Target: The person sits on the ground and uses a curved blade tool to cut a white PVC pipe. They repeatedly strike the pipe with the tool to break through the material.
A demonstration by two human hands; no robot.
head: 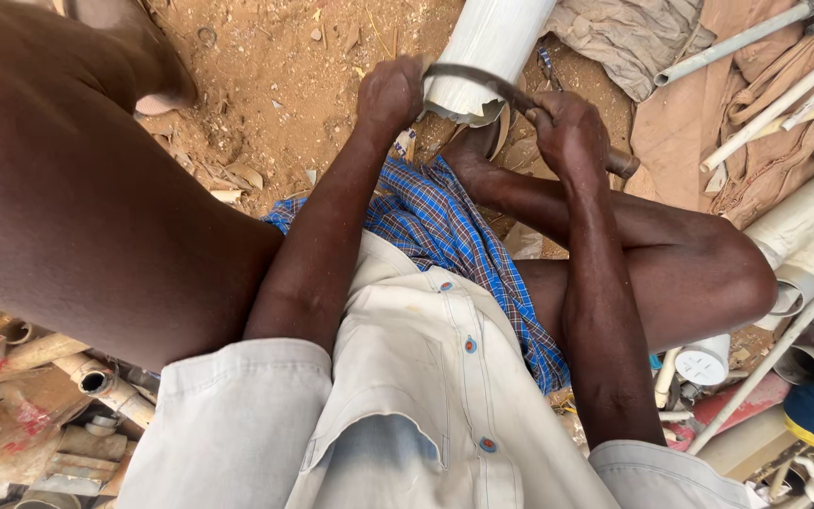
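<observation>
A wide white plastic pipe (492,42) lies on the reddish dirt ahead of me, its near end jagged. Across that end runs a thin dark saw blade (478,77). My left hand (390,91) is closed on the blade's left end, pressed against the pipe's edge. On the other side, my right hand (569,129) grips the blade's wooden-looking handle (622,164). Both forearms reach forward between my bent knees, over blue checked shorts and a pale buttoned shirt.
Thin white pipes (773,108) lie on tan cloth (680,123) at the right, with thicker pipe pieces (807,221) below them. More pipe fittings (96,382) and plastic wrapping lie at lower left. A foot (157,66) rests on the dirt at upper left.
</observation>
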